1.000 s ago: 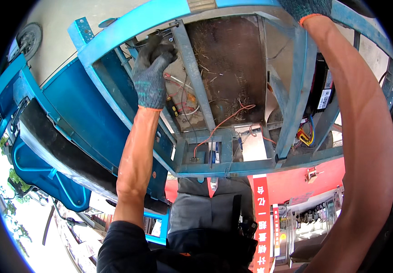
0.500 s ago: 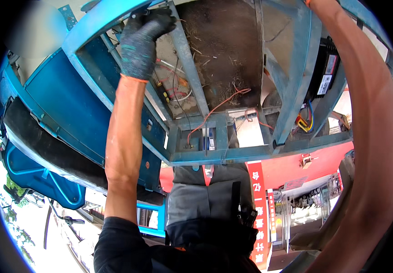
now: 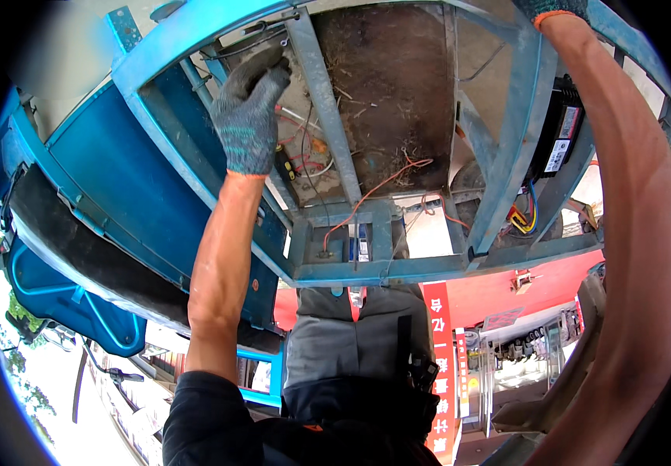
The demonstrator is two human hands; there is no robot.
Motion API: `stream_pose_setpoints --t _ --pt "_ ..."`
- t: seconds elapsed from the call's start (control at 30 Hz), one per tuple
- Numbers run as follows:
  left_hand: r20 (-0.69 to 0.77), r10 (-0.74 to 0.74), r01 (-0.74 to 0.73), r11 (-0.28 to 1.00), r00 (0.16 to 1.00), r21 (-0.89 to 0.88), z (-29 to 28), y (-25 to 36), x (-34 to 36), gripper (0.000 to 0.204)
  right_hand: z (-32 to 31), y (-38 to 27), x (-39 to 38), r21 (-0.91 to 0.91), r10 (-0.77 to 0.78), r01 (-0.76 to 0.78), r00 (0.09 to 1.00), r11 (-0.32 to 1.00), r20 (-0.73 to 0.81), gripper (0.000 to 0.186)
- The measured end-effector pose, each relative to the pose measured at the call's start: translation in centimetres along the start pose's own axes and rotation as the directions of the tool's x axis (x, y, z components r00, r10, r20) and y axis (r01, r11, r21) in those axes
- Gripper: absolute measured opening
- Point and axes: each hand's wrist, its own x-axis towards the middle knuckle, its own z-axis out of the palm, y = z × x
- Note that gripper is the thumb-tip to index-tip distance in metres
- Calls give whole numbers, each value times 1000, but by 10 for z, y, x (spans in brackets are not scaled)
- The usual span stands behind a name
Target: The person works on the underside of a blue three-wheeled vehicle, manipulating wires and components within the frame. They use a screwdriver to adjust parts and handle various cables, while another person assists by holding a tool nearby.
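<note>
My left hand [image 3: 250,116], in a grey glove with an orange cuff, has curled fingers at black cables [image 3: 231,54] inside the blue metal frame [image 3: 321,109], left of a vertical bar; what they hold is hidden. Below it lie a yellow-and-black handled tool [image 3: 285,163], red wires [image 3: 401,167] and thin cables. My right hand [image 3: 553,12], also gloved, is at the frame's upper right rail, its fingers cut off by the picture's edge. A dark, dirty panel [image 3: 390,93] spans the middle opening.
A black box [image 3: 554,132] with coloured wires sits at the right of the frame. On the left are blue body panels [image 3: 126,179] and a long black padded piece [image 3: 95,248]. A red banner [image 3: 440,357] and shopfront show below; my legs [image 3: 351,334] are at lower middle.
My left hand moved up by half a second ago and has since come down slightly, fingers still curled. The view has shifted, the frame appearing higher than a second ago.
</note>
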Motion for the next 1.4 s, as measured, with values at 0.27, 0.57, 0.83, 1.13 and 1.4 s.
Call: stream_pose_setpoints --t 0.27,0.57,0.83,1.13,1.4 --pt "96 63 -68 997 993 48 0 7 7 48 -11 -11 5 54 129 -137 984 989 120 44" --pt "73 -14 30 972 997 -232 10 22 16 63 -6 -12 2 192 96 -95 995 977 4 39" --pt "68 13 9 954 998 -301 14 21 24 68 -25 -27 1 169 123 -124 992 978 20 36" --pt "50 -22 34 969 998 -244 18 33 16 75 40 62 5 423 172 -211 977 881 129 37" --pt "-24 -62 55 969 998 -242 16 19 7 71 -28 -18 2 256 131 -125 991 958 -7 33"
